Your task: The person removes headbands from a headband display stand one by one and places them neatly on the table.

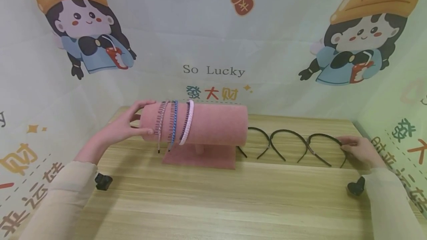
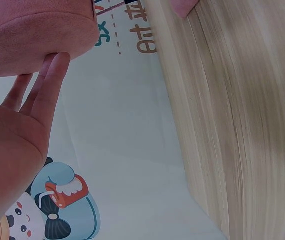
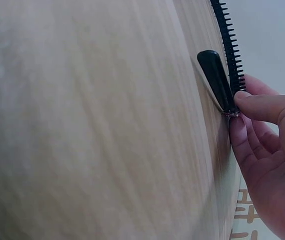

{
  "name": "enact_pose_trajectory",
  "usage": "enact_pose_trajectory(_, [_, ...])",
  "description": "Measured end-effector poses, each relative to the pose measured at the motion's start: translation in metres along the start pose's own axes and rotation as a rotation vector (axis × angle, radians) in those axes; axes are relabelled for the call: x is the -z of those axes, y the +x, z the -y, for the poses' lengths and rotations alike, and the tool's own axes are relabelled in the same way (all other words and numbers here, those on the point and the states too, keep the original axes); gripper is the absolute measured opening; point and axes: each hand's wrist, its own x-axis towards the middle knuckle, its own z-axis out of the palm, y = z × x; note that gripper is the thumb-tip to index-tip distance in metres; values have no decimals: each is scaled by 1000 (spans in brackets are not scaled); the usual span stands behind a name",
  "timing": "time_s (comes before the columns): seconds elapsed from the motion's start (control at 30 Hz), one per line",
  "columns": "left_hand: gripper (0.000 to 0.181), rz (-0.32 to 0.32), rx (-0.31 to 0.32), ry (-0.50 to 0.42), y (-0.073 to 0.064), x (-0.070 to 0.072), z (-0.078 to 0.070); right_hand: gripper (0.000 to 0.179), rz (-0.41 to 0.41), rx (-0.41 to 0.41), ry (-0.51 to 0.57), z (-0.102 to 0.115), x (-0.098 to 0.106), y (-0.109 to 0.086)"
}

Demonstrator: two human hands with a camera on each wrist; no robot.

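A pink velvet roll stand [image 1: 220,123] rests on the wooden table, with three headbands around its left half: a pinkish one [image 1: 161,117], a blue one [image 1: 174,117] and a white one [image 1: 188,123]. My left hand [image 1: 125,125] holds the roll's left end, thumb at the front and fingers behind; fingertips [image 2: 60,62] touch the end face in the left wrist view. At the far right my right hand [image 1: 360,149] pinches the side of a black toothed headband [image 3: 227,45] between thumb and fingers. This headband is the rightmost in a row on the table.
Between the stand and my right hand lie more black headbands [image 1: 288,130], one partly hidden behind the roll. A printed cloth [image 1: 273,55] surrounds the wooden table [image 1: 227,203] at the back and sides. Small black devices [image 1: 103,181] sit at both wrists.
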Motion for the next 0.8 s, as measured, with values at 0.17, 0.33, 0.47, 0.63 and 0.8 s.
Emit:
enact_pose_trajectory(0.17, [82,4,1,1,1,0,1,39,-30,-11,-9,0,-1,-1])
enact_pose_trajectory(0.33, [82,5,-1,8,1,1,1,39,-52,-34,4,3,-2,-3])
enact_pose_trajectory(0.47, [82,3,-5,6,1,1,2,42,-65,-35,17,5,-2,-5])
enact_pose_trajectory(0.63, [82,7,-9,2,2,1,2,46,-99,-9,16,11,-3,-4])
enact_pose_trajectory(0.8, [82,10,0,3,1,1,2,49,-171,23,1,23,-2,1])
